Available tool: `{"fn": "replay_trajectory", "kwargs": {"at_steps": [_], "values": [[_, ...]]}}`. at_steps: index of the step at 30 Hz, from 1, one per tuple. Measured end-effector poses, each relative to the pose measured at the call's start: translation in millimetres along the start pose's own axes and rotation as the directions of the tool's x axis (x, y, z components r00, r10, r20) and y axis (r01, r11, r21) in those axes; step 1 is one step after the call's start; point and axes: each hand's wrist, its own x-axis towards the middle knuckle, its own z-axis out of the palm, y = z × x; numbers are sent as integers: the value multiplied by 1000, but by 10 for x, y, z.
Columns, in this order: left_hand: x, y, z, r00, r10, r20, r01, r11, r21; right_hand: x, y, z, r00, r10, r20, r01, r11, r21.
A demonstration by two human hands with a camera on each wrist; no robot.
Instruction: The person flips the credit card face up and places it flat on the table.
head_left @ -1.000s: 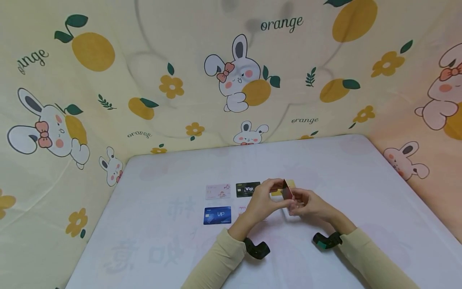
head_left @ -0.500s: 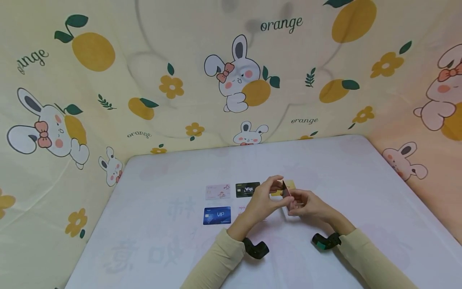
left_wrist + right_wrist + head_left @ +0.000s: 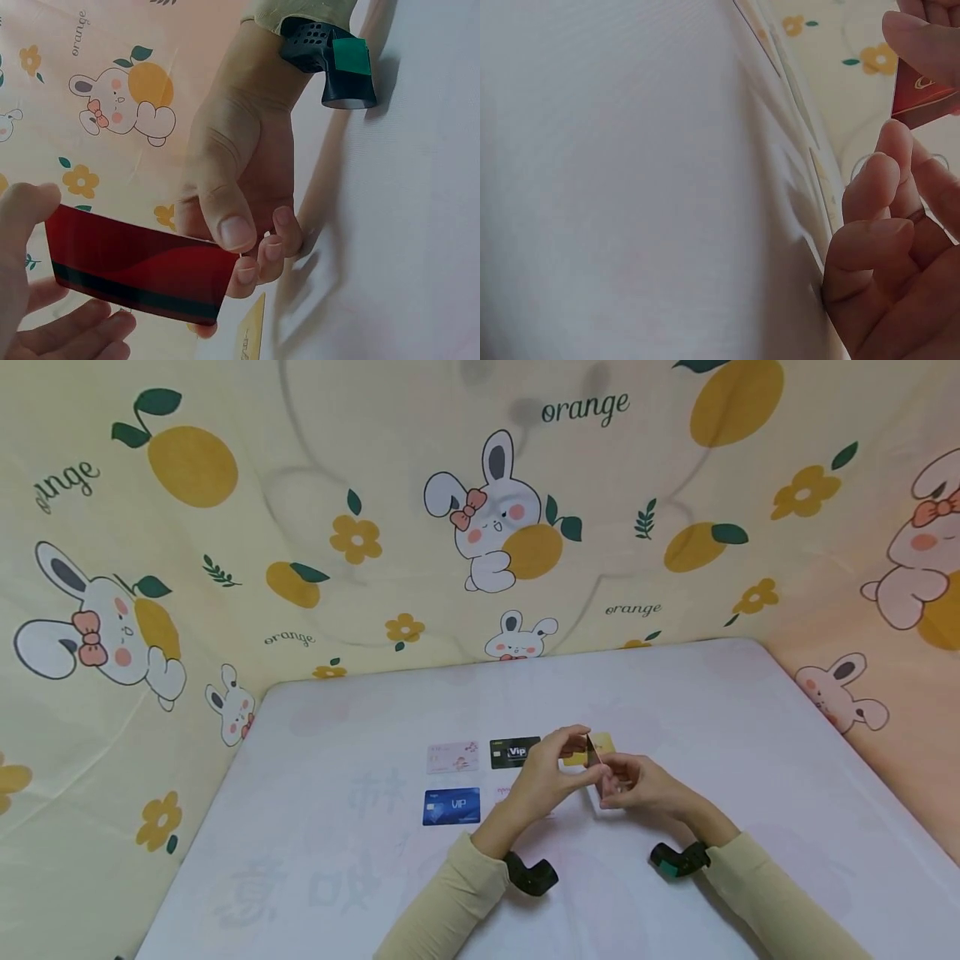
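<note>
A red card with a dark stripe (image 3: 142, 262) is held upright between both hands, above the table. My left hand (image 3: 546, 772) pinches one end of it, thumb on the near edge. My right hand (image 3: 648, 787) pinches the opposite end, with its thumb (image 3: 232, 225) on the card and the other fingers loosely bent. From the head view the card (image 3: 593, 752) shows almost edge-on. Just behind it lies a gold card (image 3: 603, 743), partly covered. A pale pink card (image 3: 502, 794) is mostly hidden under my left hand.
Left of the hands, a pink card (image 3: 453, 757), a black VIP card (image 3: 508, 753) and a blue VIP card (image 3: 451, 807) lie flat on the white-covered table (image 3: 300, 810). A patterned cloth wall (image 3: 405, 527) rises behind and at both sides.
The red card and the left fingers have shifted slightly left, and the card has turned to show more edge-on. Both hands keep hold of it; the cards on the table stay put.
</note>
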Motion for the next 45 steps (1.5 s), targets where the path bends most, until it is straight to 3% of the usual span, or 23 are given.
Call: {"fn": "replay_trajectory", "kwargs": {"at_steps": [9, 19, 34, 45], "values": [[-1, -36, -18, 1000, 14, -11, -13, 996, 92, -22, -43, -35, 996, 58, -61, -65, 991, -118], [-21, -47, -37, 999, 36, -37, -32, 995, 92, -49, -50, -84, 998, 47, -49, -51, 993, -103], [-31, -113, -47, 997, 76, -21, -72, 988, 140, -72, -49, -136, 997, 55, -51, -60, 992, -111], [-62, -89, -67, 999, 44, -5, -43, 985, 170, -113, -63, -167, 998, 40, -58, -46, 993, -110]]}}
